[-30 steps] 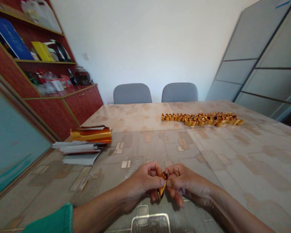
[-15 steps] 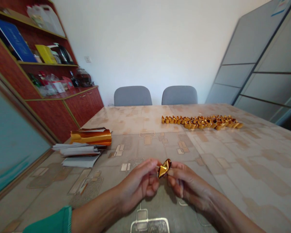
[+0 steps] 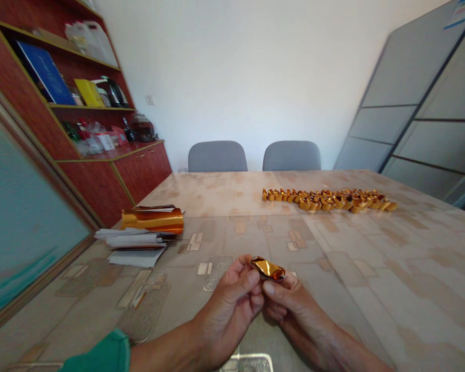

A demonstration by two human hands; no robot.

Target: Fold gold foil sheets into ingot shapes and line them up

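A shiny gold foil paper ingot (image 3: 268, 268) is held up above the near middle of the table, lying roughly crosswise. My left hand (image 3: 236, 297) grips its left end between thumb and fingers. On its right end, my right hand (image 3: 290, 299) has the thumb in front and the fingers behind. Both hands are closed and close together. Farther back on the right, several folded gold paper ingots (image 3: 329, 200) stand in packed rows. To the left lies a stack of gold foil paper (image 3: 155, 221), curled over, with white-backed sheets (image 3: 135, 243) in front of it.
The patterned table (image 3: 217, 196) spreads in front of me. Two grey chairs (image 3: 217, 156) (image 3: 292, 156) stand at its far edge. A red-brown shelf cabinet (image 3: 139, 170) is at the left, and a grey cabinet (image 3: 387, 93) at the right.
The ingot has turned from a steep tilt to lying crosswise. My hands have come closer together beneath it. The view has shifted slightly, moving the surroundings right.
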